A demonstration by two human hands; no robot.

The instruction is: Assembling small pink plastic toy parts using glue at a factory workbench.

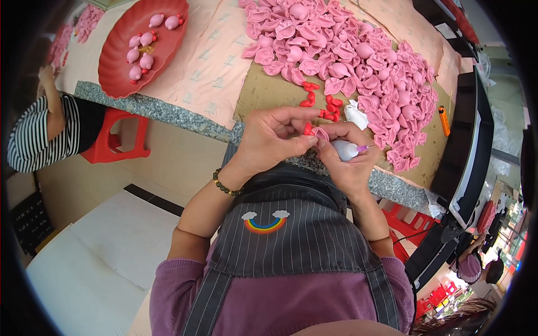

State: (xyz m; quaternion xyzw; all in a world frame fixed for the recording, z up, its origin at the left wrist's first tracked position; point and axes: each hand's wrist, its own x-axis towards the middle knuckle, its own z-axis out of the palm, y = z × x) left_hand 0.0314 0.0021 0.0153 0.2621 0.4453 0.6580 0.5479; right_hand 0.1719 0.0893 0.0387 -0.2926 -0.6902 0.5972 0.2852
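Close in front of my apron, my left hand (268, 140) pinches a small red piece (308, 129) between thumb and fingers. My right hand (351, 162) meets it, with a pink molded shell (320, 135) at its fingertips. That same hand also holds a white squeeze bottle (344, 150) with a thin purple tip, pointing to the right. Both hands are almost touching at the shell. Just beyond my fingers, several loose red pieces (330, 107) lie on the brown board (260, 94), beside a crumpled white tissue (356, 115).
A large heap of pink shells (347, 50) covers the table's far middle and right. An orange-handled cutter (444, 120) lies at its right edge. Left stands a red scalloped tray (106, 70) with several pink-and-red pieces. Beyond a red stool (115, 137), a person in stripes (36, 134) sits.
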